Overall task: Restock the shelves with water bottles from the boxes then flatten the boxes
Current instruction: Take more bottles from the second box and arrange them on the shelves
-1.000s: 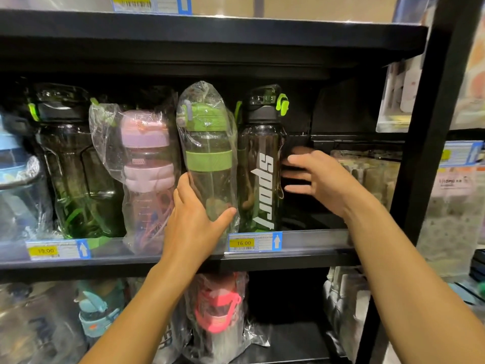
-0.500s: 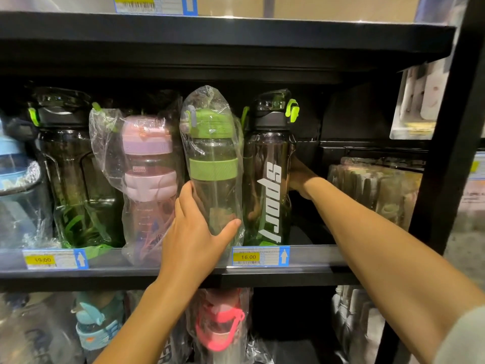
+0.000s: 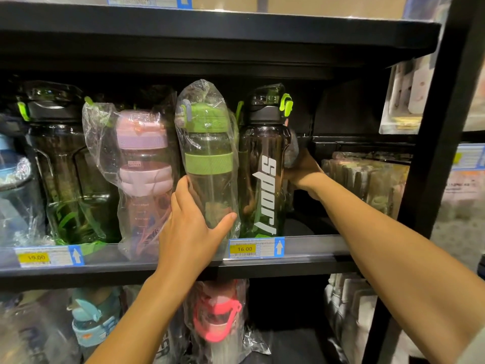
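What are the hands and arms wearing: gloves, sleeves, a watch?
No gloves: left hand and right hand are bare, no watch or ring showing. Left forearm and right forearm are uncovered. A pale grey sleeve edge shows on the right arm, bottom corner.

A second ago the right hand [image 3: 301,174] was spread open beside the sport bottle [image 3: 262,177]; it has now reached in behind it, fingers hidden.
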A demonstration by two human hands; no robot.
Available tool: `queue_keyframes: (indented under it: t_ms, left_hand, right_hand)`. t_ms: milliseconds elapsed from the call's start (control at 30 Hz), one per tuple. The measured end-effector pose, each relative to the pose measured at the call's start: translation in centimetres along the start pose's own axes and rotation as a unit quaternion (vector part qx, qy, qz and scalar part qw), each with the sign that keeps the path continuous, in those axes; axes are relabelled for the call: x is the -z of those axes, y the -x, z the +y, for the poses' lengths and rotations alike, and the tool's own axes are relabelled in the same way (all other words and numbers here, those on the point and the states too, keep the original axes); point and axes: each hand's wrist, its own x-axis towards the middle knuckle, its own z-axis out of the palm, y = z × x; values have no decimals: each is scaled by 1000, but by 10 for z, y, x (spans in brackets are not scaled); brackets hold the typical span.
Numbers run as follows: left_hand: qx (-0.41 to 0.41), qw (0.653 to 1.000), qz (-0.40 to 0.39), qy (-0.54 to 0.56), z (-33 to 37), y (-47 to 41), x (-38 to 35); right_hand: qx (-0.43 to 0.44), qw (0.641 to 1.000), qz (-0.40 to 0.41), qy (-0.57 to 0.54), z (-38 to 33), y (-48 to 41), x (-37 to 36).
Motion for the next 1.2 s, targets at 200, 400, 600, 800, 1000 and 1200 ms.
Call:
queue_keyframes:
  t_ms: [200, 400, 600, 800, 1000, 1200]
  left_hand:
    - [1, 1000, -9, 0, 2, 0, 1]
    - [1, 1000, -20, 6, 5, 0, 4]
    - [7, 1000, -26, 16, 7, 0, 7]
    - [11, 999, -38, 17, 9, 1, 11]
    - [13, 998, -55, 25, 12, 2, 15]
    - [17, 997, -71, 22, 15, 4, 21]
  right_hand:
    - [-2, 999, 36, 16, 7, 18, 17]
    - [-8, 995, 92, 44, 8, 40, 28]
    - [15, 995, 97, 31, 2, 76, 36]
    - [53, 994, 92, 33, -6, 105, 41]
    - [57, 991, 114, 50, -9, 119, 42]
    - [38, 991, 116, 62, -8, 121, 43]
